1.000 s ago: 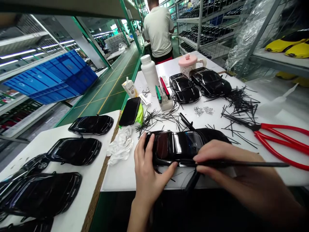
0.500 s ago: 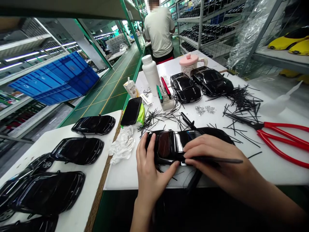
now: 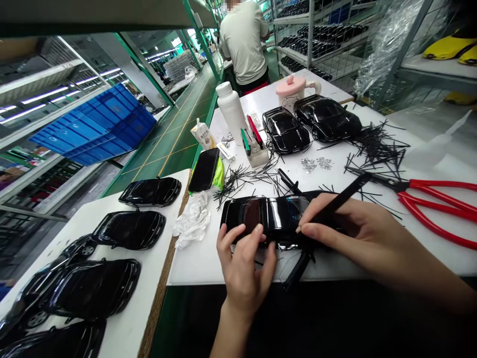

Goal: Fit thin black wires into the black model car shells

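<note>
A glossy black model car (image 3: 246,211) lies on the white table before me, with its near door (image 3: 296,271) and far door (image 3: 288,180) swung out. The bent, parted fingers of my left hand (image 3: 244,263) touch the car's near side toward its left end; it grips nothing that I can see. Pinched in my right hand (image 3: 346,231) is a slim, flat black tool (image 3: 345,196), perhaps tweezers. Its tip meets the car by the near door opening, and its back end points up and right. My right hand covers part of the car's right end.
Red-handled pliers (image 3: 439,191) lie at right, near black strips (image 3: 383,149). Two black model cars (image 3: 285,130), a pink-lidded mug (image 3: 290,89), a white bottle (image 3: 229,107) and a phone (image 3: 204,170) stand behind. Crumpled tissue (image 3: 194,219) and several model cars (image 3: 128,229) are at left. A person (image 3: 244,44) stands beyond.
My left hand has drawn back from across the car's top to its near side. My right hand has tipped the black tool from nearly level to steeply slanted.
</note>
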`<state>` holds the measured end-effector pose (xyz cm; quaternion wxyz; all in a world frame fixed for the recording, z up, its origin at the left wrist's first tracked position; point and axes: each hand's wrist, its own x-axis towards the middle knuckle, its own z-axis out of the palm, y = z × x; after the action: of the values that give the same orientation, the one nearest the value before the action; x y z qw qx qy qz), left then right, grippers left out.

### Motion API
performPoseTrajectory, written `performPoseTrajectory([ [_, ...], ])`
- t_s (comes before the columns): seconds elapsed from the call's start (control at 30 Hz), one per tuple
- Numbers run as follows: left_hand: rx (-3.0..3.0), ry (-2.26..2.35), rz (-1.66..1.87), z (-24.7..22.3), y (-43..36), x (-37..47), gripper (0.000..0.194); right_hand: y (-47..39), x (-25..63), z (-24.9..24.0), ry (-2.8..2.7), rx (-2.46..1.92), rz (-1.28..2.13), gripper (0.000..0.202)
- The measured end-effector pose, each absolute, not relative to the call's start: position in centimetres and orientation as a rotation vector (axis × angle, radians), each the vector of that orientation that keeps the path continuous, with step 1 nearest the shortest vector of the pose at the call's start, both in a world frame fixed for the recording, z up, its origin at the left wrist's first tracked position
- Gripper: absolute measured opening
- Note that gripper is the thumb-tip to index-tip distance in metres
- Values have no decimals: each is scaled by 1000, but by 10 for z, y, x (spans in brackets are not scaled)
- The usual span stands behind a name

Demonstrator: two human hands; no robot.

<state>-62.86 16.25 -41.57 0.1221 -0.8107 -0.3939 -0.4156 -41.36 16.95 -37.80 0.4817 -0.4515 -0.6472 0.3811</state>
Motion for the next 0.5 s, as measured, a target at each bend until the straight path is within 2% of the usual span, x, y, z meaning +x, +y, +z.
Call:
performPoseTrajectory([
  [0.27, -2369, -1137, -1255, -413, 165, -622, 46, 162, -410, -379, -1504, -1095, 1062, 12],
  [0.4, -2425, -1155, -1236, -411, 164, -627, 34, 162, -387, -387, -1355, -960, 1109, 15],
  [0.5, -2468, -1110, -1277, -411, 169, -630, 30, 166, -349, -389, -1282, -1012, 978, 23],
])
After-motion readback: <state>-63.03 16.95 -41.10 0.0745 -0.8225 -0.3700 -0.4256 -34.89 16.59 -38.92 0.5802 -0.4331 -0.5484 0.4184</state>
